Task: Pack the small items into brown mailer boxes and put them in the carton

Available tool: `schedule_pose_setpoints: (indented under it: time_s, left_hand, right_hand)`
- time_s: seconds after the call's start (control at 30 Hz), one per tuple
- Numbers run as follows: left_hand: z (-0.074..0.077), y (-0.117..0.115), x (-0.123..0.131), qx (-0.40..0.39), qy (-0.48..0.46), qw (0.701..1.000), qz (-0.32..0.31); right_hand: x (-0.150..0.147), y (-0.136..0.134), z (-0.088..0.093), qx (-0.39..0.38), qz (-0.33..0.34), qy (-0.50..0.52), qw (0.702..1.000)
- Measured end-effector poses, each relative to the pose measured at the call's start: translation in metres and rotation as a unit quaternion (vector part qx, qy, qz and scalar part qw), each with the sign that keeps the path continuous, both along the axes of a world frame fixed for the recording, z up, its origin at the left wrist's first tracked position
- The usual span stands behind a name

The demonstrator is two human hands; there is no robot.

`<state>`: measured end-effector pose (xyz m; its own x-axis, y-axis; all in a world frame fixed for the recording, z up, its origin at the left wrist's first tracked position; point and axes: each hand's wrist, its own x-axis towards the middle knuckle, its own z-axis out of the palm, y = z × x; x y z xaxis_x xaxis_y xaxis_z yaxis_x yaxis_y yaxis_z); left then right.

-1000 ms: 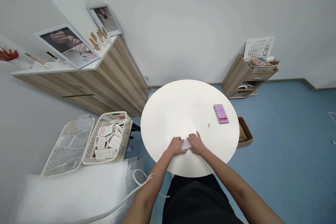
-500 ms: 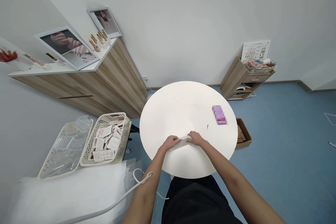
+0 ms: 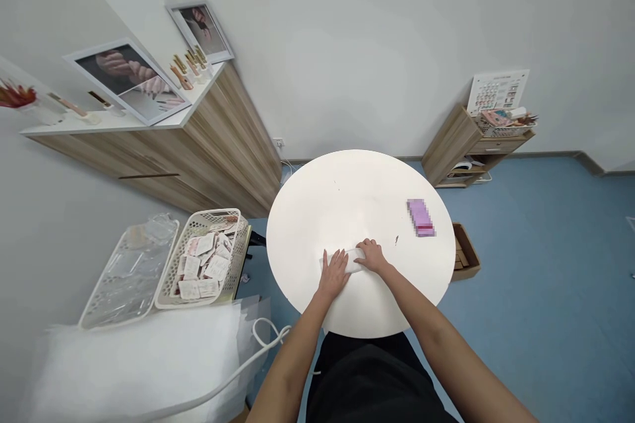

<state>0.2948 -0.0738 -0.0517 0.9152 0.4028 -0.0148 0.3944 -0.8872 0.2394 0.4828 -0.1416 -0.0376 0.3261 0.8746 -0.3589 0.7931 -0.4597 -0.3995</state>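
Note:
A flat white strip (image 3: 354, 260), like a folded sheet or packet, lies on the round white table (image 3: 347, 192) near its front. My left hand (image 3: 334, 272) rests flat over the strip's left part with the fingers spread. At the strip's right end, my right hand (image 3: 372, 256) has its fingers curled over it, holding that end. What the strip is made of is too small to tell. To the right on the same table lies a purple rectangular thing (image 3: 421, 217), blurred into blocks.
On the left stand a white basket (image 3: 166, 277) of small printed packets, a tray (image 3: 89, 307) of clear plastic and a stack of white sheets (image 3: 133, 363) with a white cable (image 3: 223, 383) across it. A cardboard box (image 3: 466, 271) sits on the floor to the right.
My left hand has gone from gripping the strip's left end to lying flat on it with spread fingers. The strip, tilted up before, now lies flatter on the table.

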Motion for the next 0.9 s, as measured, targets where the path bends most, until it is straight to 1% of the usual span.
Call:
schedule_pose_setpoints:
  time_s: [0.07,0.1,0.2,0.27,0.37,0.5,0.57,0.67,0.77,0.83,0.87,0.9]
  left_hand:
    - [-0.006,-0.005,-0.004,-0.001,0.011,1.0,-0.005]
    - [-0.008,-0.005,-0.005,-0.004,0.016,1.0,-0.005]
    - [-0.009,-0.001,-0.003,-0.023,0.021,1.0,-0.004]
    - [-0.007,0.006,-0.001,-0.048,0.015,0.999,-0.008]
    - [-0.002,0.014,0.0,-0.102,0.018,0.994,-0.022]
    - [0.007,0.021,-0.003,-0.183,0.059,0.981,-0.026]
    - [0.014,0.025,-0.004,-0.234,0.079,0.969,-0.028]
    - [0.024,0.036,-0.005,-0.33,0.111,0.937,-0.029]
    - [0.033,0.051,-0.004,-0.416,0.118,0.902,-0.016]
    - [0.036,0.06,-0.003,-0.452,0.103,0.886,-0.004]
    - [0.036,0.063,-0.002,-0.456,0.092,0.885,0.008]
    - [0.036,0.064,-0.001,-0.44,0.077,0.894,0.029]
  right_hand:
    - [-0.002,-0.004,0.002,0.021,0.008,-0.022,0.999]
    - [-0.004,-0.006,0.003,0.038,0.027,-0.039,0.998]
    - [-0.012,-0.012,0.009,0.082,0.128,-0.071,0.986]
    - [-0.018,-0.016,0.013,0.085,0.169,-0.063,0.98]
    - [-0.023,-0.022,0.018,0.061,0.156,-0.032,0.985]
    - [-0.021,-0.028,0.022,0.014,0.149,0.028,0.988]
    - [-0.018,-0.03,0.023,-0.016,0.149,0.063,0.987]
    - [-0.013,-0.029,0.024,-0.046,0.138,0.099,0.984]
    - [-0.007,-0.023,0.025,-0.04,0.112,0.103,0.988]
    - [-0.005,-0.015,0.026,-0.025,0.094,0.102,0.99]
    - [-0.004,-0.01,0.026,-0.016,0.086,0.099,0.991]
    - [-0.004,-0.006,0.025,-0.006,0.078,0.092,0.993]
